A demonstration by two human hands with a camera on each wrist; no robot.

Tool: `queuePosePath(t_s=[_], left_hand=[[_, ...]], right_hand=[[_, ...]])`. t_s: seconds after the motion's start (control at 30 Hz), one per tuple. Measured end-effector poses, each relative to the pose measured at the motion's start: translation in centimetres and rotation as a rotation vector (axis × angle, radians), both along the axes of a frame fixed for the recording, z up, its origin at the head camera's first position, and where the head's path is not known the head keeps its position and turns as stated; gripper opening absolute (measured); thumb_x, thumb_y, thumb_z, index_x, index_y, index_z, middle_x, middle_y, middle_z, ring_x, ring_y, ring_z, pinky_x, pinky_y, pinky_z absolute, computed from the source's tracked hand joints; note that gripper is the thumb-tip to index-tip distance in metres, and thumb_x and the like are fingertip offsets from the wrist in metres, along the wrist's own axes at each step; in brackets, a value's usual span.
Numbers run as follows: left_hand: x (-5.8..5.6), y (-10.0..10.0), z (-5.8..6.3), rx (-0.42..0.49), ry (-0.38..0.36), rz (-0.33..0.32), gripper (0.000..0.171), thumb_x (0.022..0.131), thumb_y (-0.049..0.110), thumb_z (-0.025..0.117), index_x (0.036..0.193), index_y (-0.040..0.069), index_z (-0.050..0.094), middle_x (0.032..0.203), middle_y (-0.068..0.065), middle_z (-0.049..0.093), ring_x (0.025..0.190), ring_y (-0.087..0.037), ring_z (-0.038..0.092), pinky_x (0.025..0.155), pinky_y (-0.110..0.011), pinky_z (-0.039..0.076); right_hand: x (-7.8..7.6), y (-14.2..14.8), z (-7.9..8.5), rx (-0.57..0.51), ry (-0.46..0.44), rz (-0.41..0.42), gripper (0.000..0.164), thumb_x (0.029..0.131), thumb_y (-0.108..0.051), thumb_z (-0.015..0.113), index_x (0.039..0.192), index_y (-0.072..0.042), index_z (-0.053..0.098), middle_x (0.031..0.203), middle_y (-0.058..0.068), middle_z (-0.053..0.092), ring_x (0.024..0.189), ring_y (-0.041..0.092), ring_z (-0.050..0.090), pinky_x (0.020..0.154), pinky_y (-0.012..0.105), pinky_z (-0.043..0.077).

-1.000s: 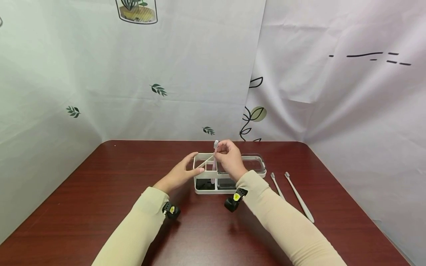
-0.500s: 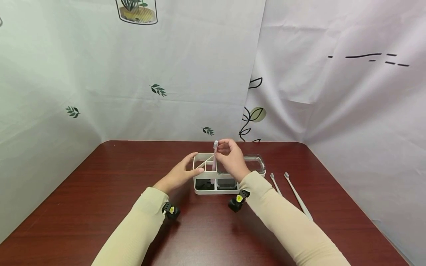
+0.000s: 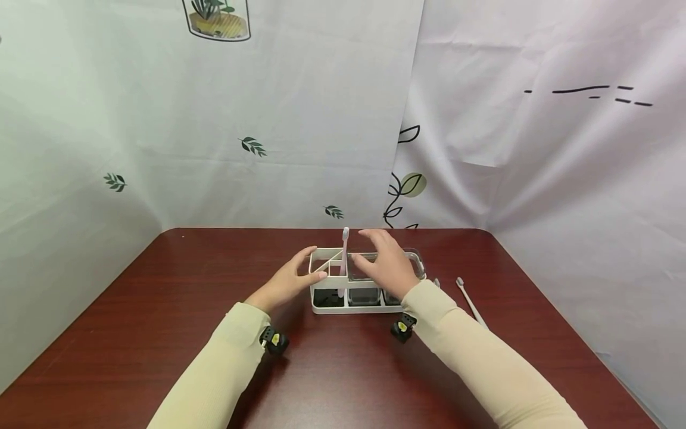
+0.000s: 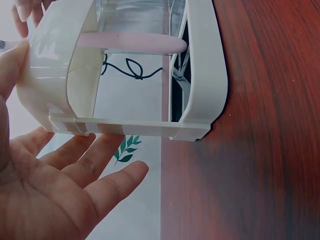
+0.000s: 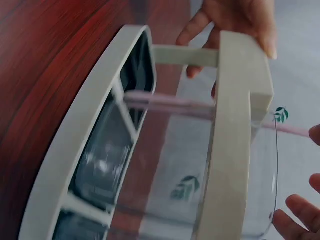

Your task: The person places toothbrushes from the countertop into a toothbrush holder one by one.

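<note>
A white two-tier toothbrush holder (image 3: 329, 310) stands on the table. My left hand (image 3: 289, 280) holds its left end, thumb at the front rim and the other fingers along the side. Inside a left compartment, a pink toothbrush (image 3: 345, 244) stands nearly upright, bristles up; its handle (image 4: 135, 43) reaches down to the dark base in the left wrist view. My right hand (image 3: 390, 267) hovers over the holder's right part, fingers spread and apart from the brush. Clear cups (image 5: 102, 165) sit in the holder's other openings.
Right of the holder lies a white toothbrush (image 3: 471, 302), its lower end behind my right sleeve. The head of another toothbrush (image 3: 436, 282) peeks out beside that sleeve. A printed white cloth (image 3: 300, 107) hangs behind the dark red table (image 3: 214, 262).
My right hand has let go of the pink toothbrush, spread its fingers and moved right. The brush stays standing in the holder. My left hand has kept its place.
</note>
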State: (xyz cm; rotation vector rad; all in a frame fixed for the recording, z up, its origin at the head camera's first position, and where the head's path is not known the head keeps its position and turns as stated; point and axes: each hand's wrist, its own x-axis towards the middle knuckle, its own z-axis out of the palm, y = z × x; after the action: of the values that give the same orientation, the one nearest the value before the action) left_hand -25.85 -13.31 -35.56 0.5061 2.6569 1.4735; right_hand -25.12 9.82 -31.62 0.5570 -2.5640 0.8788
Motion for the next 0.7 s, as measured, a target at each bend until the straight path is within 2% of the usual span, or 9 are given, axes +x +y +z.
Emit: queuePosePath(t_s=[0.33,0.7], left_hand=[[0.1,0.0,0.0,-0.031,-0.002,0.018,0.08,0.077,0.048,0.064,0.141,0.02,0.025,0.143,-0.009,0.028,0.131,-0.027,0.025,0.101,-0.054,0.022],[0.0,0.0,0.1,-0.009,-0.011,-0.004,0.078,0.079,0.045,0.064,0.141,0.02,0.024,0.143,-0.01,0.027,0.13,-0.028,0.025,0.1,-0.054,0.024]], right_hand=[[0.5,2.5,-0.1,0.284,0.112,-0.034,0.055,0.084,-0.047,0.053,0.13,-0.017,0.046,0.13,0.003,0.047,0.119,0.021,0.042,0.093,0.044,0.038],[0.7,5.3,-0.3,0.312,0.092,-0.081,0.058,0.084,-0.047,0.054,0.133,-0.017,0.043,0.133,0.005,0.043,0.122,0.024,0.039,0.095,0.046,0.035]])
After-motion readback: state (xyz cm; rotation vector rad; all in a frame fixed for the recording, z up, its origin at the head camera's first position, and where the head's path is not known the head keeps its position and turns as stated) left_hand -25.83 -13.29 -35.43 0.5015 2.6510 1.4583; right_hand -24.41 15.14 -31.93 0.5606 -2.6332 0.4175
